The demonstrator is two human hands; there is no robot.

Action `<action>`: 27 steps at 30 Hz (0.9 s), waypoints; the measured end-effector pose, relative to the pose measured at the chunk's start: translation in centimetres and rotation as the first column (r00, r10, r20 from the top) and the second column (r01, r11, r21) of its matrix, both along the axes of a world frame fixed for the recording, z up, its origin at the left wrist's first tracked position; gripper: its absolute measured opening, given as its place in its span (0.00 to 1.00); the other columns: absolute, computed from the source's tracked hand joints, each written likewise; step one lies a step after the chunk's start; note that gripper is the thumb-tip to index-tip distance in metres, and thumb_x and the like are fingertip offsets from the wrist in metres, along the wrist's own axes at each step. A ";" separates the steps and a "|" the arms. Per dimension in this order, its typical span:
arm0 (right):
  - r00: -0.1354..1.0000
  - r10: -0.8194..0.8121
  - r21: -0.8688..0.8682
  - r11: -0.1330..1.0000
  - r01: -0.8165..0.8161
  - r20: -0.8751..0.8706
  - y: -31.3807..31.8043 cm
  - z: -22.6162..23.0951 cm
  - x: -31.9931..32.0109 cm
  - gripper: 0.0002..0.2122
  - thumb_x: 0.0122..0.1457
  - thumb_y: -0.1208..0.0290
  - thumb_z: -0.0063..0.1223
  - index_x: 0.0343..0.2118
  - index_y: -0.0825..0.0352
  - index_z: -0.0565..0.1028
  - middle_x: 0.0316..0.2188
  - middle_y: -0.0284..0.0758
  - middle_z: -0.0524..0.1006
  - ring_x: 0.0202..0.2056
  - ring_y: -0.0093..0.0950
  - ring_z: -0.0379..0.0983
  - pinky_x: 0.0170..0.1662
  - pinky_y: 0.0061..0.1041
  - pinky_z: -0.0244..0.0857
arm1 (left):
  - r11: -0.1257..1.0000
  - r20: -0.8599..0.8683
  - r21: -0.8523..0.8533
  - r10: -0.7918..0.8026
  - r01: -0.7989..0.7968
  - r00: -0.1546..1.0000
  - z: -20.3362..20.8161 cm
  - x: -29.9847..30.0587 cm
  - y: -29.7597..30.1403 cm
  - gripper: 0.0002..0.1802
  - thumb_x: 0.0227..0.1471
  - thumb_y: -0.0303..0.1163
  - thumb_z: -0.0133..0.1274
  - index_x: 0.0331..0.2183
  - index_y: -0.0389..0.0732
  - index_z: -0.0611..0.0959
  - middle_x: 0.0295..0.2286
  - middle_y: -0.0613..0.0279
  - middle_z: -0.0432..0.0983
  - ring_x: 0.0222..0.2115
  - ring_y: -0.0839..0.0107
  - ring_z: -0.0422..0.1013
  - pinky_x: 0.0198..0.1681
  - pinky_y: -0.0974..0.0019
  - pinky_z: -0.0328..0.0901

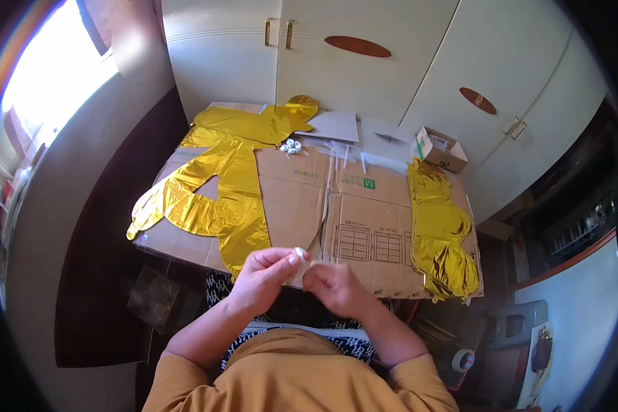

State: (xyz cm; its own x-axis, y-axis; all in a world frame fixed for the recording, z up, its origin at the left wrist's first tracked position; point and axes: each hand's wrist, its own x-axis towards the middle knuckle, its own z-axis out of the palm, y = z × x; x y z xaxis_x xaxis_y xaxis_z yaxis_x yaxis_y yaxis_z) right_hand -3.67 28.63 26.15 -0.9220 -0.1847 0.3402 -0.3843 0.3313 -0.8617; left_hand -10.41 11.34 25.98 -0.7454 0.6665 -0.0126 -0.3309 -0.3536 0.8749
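Note:
Over the near edge of the table, my left hand [259, 276] pinches a small white piece [300, 253] between thumb and fingertips. Its exact kind is too small to make out. Close beside it, the curled fingers of my right hand [336, 288] are closed, and what they may hold is hidden. Flat gold foil balloons [237, 199] lie spread on the left part of the cardboard-covered table. A cluster of small whitish round pieces [290, 147] rests on the cardboard [295, 206] near its far side.
More crinkled gold foil balloons [436, 233] lie along the right edge. An open small carton [443, 150] stands at the far right, and clear plastic strips [347, 152] lie near a white sheet [333, 126]. Cream cabinets [336, 75] rise behind. A tape roll [463, 360] sits lower right.

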 end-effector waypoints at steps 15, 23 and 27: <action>0.966 -0.043 0.279 0.953 0.117 -0.256 3.0 3.2 -2.9 0.06 0.55 0.69 0.54 0.28 0.65 0.72 0.23 0.35 0.71 0.25 0.35 0.68 0.30 0.31 0.61 | 0.995 0.099 -0.070 -0.065 0.072 0.993 -0.3 1.9 0.7 0.10 0.55 0.31 0.53 0.36 0.34 0.82 0.29 0.70 0.76 0.30 0.85 0.67 0.37 0.78 0.62; 0.977 -0.177 -0.075 0.983 0.169 -0.121 -0.3 -1.2 -0.8 0.04 0.57 0.73 0.52 0.30 0.67 0.72 0.23 0.36 0.70 0.25 0.33 0.70 0.29 0.28 0.63 | 0.943 0.375 0.332 -0.160 0.029 0.913 -0.7 1.0 1.4 0.12 0.56 0.31 0.50 0.39 0.34 0.80 0.25 0.67 0.71 0.28 0.79 0.67 0.39 0.72 0.63; 0.891 -0.191 0.283 0.903 0.324 -0.413 -0.4 0.2 -0.5 0.05 0.51 0.74 0.58 0.29 0.65 0.72 0.22 0.35 0.69 0.23 0.33 0.68 0.29 0.29 0.61 | 0.993 0.036 0.020 0.117 -0.118 0.992 -1.6 1.3 1.2 0.12 0.57 0.29 0.50 0.40 0.31 0.80 0.33 0.62 0.78 0.35 0.79 0.71 0.42 0.73 0.66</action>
State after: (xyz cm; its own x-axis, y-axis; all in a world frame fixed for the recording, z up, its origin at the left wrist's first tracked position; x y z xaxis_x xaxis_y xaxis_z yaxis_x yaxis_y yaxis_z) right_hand -4.16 28.22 26.36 -0.7725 -0.1222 0.6231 -0.5097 0.7045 -0.4938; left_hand -9.13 12.54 24.39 -0.8181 0.5745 -0.0258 -0.3155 -0.4108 0.8554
